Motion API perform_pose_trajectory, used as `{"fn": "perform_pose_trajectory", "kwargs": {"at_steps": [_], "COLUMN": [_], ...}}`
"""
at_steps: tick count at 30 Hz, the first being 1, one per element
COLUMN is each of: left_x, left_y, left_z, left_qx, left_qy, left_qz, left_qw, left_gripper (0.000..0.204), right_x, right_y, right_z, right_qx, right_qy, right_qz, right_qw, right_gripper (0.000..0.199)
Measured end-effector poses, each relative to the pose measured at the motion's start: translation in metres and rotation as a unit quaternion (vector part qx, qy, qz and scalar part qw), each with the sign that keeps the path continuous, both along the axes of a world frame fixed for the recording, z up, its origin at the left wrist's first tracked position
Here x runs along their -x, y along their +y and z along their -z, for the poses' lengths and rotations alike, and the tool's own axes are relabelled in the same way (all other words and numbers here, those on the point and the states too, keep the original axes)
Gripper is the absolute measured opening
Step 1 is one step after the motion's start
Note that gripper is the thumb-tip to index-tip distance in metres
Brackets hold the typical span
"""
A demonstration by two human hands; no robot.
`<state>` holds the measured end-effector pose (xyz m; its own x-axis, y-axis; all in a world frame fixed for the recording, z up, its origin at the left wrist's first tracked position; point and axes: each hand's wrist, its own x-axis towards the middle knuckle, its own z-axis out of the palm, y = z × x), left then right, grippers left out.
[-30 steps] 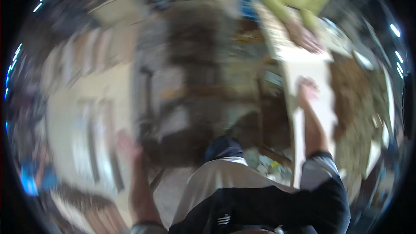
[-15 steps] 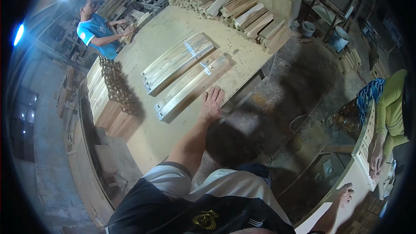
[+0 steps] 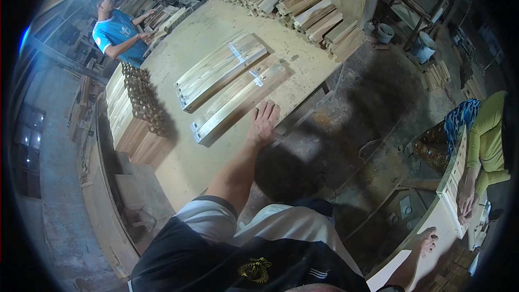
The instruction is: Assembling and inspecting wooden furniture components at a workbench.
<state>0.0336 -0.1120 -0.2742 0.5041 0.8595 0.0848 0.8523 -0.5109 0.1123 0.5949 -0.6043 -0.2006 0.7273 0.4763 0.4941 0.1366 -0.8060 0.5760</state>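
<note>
Slatted wooden panel (image 3: pixel 238 100) lies flat on the big workbench (image 3: pixel 216 38), near its right edge, long axis running from near-left to far-right. Left hand (image 3: pixel 263 123) rests palm down just beside the panel's near edge, fingers (image 3: pixel 268 109) spread flat and open, tips touching or almost touching the panel; gripping nothing. A second slatted panel (image 3: pixel 219 67) lies parallel just beyond the first, further in on the bench.

Right hand (image 3: pixel 427 240) is at near right, lying on the top edge of a pale wooden board (image 3: pixel 427 249) that runs off toward the lower edge. Fingers look loosely curled over the edge; cannot tell if they actually grip it, too small and partly hidden.

At the far end of the bench sits a stack of cut timber pieces (image 3: pixel 292 0). A lattice block of small wooden parts (image 3: pixel 141 97) stands against the bench's left side. A person in a blue shirt (image 3: pixel 113 32) stands at far left, hands on wood strips. At right, a person in a yellow-green top (image 3: pixel 489 138) has both hands on a white slatted frame (image 3: pixel 454 178). Two buckets (image 3: pixel 421 46) sit on the dirty floor at far right.
</note>
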Motion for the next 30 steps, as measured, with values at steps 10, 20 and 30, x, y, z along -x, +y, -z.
{"fn": "perform_pose_trajectory", "kwargs": {"at_steps": [10, 20, 30], "left_x": [0.002, 0.000, 0.006], "left_y": [-0.004, -0.004, -0.003], "left_z": [-0.003, -0.010, 0.003], "left_qx": [0.025, 0.055, 0.012], "left_qy": [-0.012, -0.012, -0.016], "left_qz": [-0.010, -0.017, -0.007], "left_qw": [1.000, 0.998, 1.000], "left_gripper": [0.085, 0.085, 0.085], "right_x": [-0.064, -0.016, -0.016], "right_y": [-0.014, -0.015, -0.017], "right_z": [0.062, 0.021, 0.001], "right_qx": [-0.295, 0.032, 0.249], "right_qy": [0.155, -0.183, -0.312], "right_qz": [0.287, -0.138, -0.270], "right_qw": [0.898, 0.973, 0.877], "right_gripper": [0.058, 0.028, 0.028]}}
